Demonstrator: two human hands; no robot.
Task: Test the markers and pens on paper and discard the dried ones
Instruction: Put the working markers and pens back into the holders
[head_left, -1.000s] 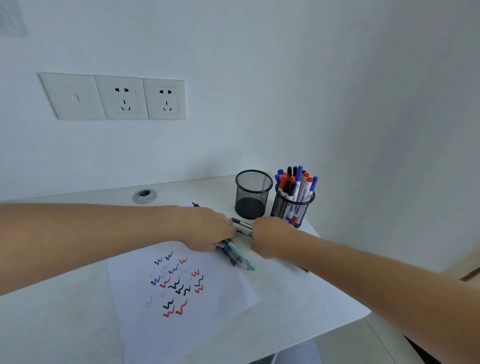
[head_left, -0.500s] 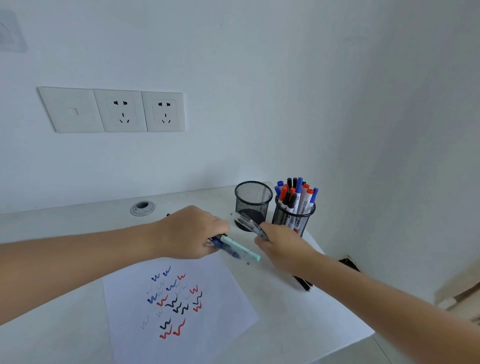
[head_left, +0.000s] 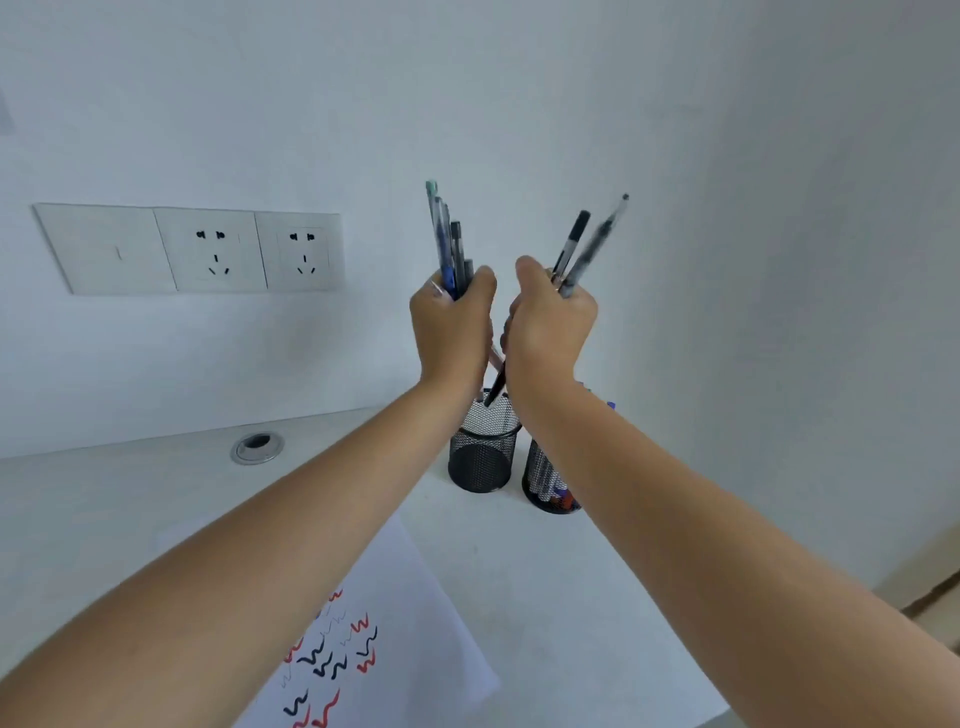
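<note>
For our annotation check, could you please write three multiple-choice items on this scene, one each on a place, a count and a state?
1. Where does the paper lie?
A) on the desk, nearer the camera than the left mesh cup
B) inside a cup
C) taped to the wall

2. How many mesh cups stand on the desk?
A) one
B) two
C) four

3. What are the hands doing?
A) lying flat on the desk
B) holding the paper
C) each gripping pens, held up in the air

Answers:
1 A: the paper lies flat on the desk in front of the cups.
2 B: the left mesh cup and the right mesh cup stand side by side.
3 C: the left hand and the right hand each grip a bunch of pens above the cups.
</note>
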